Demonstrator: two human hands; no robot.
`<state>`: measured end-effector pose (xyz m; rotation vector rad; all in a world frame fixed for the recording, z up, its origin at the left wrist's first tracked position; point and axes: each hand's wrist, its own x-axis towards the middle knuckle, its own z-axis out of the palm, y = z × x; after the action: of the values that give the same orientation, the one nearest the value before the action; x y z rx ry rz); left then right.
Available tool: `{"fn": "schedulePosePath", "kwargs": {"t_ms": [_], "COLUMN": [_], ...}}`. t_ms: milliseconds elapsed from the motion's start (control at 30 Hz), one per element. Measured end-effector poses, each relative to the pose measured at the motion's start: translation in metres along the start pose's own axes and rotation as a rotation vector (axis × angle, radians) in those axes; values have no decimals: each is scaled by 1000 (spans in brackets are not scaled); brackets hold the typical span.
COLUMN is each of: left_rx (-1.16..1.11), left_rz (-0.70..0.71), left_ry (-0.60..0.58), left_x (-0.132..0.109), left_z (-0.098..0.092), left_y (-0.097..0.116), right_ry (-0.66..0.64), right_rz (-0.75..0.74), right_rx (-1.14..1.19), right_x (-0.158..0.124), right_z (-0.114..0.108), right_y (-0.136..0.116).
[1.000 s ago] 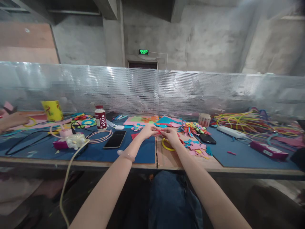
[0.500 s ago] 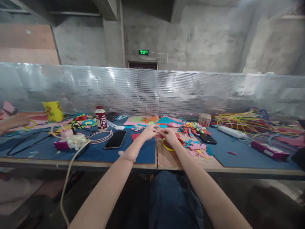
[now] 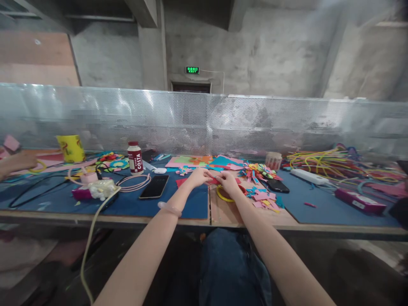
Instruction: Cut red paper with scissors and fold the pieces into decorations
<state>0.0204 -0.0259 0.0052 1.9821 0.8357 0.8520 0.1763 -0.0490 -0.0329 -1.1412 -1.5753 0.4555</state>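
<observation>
My left hand [image 3: 199,176] and my right hand [image 3: 227,182] meet over the middle of the table, fingertips pinched close together. Between them is a small piece of red paper [image 3: 214,180], held from both sides. Just below my right hand, a yellow ring [image 3: 223,196] lies on the bare wooden strip, partly hidden by the wrist. Another red sheet [image 3: 181,182] lies on the blue mat to the left of my left hand. Cut scraps of pink and blue paper [image 3: 266,197] are spread to the right of my right hand.
A black phone [image 3: 154,187] and a Costa bottle [image 3: 135,159] stand or lie to the left. Colourful paper flowers [image 3: 258,171], a second phone [image 3: 278,185] and a purple box [image 3: 360,201] are at right. A co-worker's hand [image 3: 22,162] reaches in at far left.
More of the red paper shows between my fingertips, and my hands have shifted only slightly. The co-worker's hand at far left has moved a little.
</observation>
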Motion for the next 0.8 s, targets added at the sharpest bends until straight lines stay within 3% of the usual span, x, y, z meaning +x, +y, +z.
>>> {"fn": "schedulePosePath", "kwargs": {"t_ms": [167,333,467,600,667,800], "left_rx": [19,74,83,3,-28,61], "left_rz": [28,27,-23,-73,-60,13], "left_ry": [-31,9,48,-10,-27,45], "left_x": [-2,-1,1,0,-1,-1], "left_z": [1,0,-1,1,1,-2], "left_y": [0,0,-3,-2,-1,-1], "right_ry": [8,15,-8,-2,9,69], "right_rz": [13,-33,-67,-16,12,-12], "right_rx": [-17,-1,-14,-1,12,39], "right_x": [0,-1,-1,-1,-2,-2], "right_z": [0,0,1,0,0,2], "right_y": [1,-5,-9,-8,-7,-8]}}
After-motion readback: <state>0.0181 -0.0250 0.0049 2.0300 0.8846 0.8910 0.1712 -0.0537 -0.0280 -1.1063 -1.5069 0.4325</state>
